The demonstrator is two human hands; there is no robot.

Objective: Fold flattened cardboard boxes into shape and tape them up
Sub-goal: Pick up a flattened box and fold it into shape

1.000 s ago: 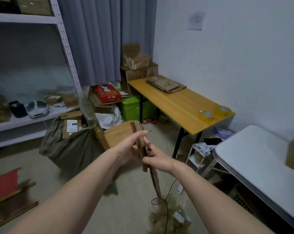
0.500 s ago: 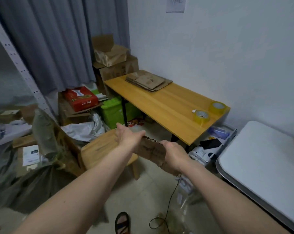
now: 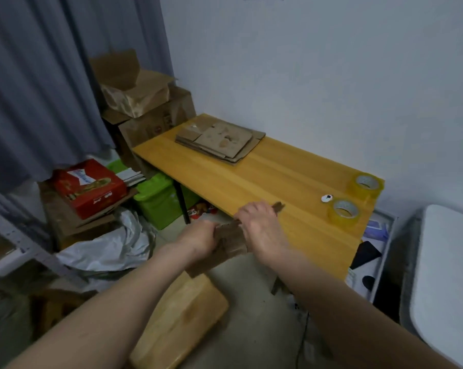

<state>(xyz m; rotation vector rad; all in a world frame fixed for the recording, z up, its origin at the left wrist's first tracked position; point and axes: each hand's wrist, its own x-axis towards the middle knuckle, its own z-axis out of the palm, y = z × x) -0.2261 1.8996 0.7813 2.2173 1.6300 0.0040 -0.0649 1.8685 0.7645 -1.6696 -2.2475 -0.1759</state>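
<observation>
Nearest of all, a wooden stool stood on the floor below the two forearms, and just beyond it both hands held one flattened box between them, over the near edge of the wooden table. The left hand gripped the box's near left end with its fingers curled round the cardboard, while the right hand lay over the far right part with its fingers bent down on the top edge; how tightly it pinched could not be told. The box's long axis ran from near left to far right, and one small corner poked out past the right hand, over the tabletop. So the box lay straight ahead between the hands, its right end already above the table and its left end hanging off over the floor. To my judgement the next step was to set it down or open it on the bare stretch of table just ahead, and the right hand was the nearer one to that surface. Farther right on the table stood two rolls of tape, near each other and well apart from the hands. At the far end of the table lay a stack of flat boxes, untouched
</observation>
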